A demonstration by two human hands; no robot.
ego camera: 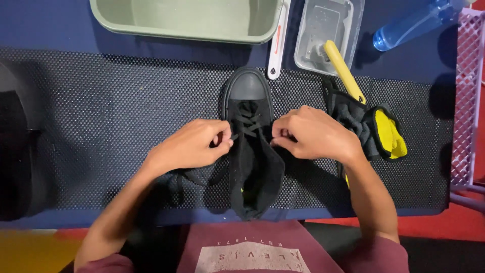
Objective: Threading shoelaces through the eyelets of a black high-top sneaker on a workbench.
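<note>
Pinching lace ends at the shoe [250,151] mid-mat [111,121]: left hand [189,146] and right hand [316,134] fingers each closed on a lace [247,124]. Top eyelets crossed; lower ones look unlaced, tongue open. Beyond: cloth [371,129], brush [343,71], basin [187,20].

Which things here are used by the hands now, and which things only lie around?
In use:
left hand and right hand, each pinching the black laces
black shoe

Lying about:
green basin
clear container
yellow-handled brush
black-and-yellow cloth
blue spray bottle
white tool
</note>
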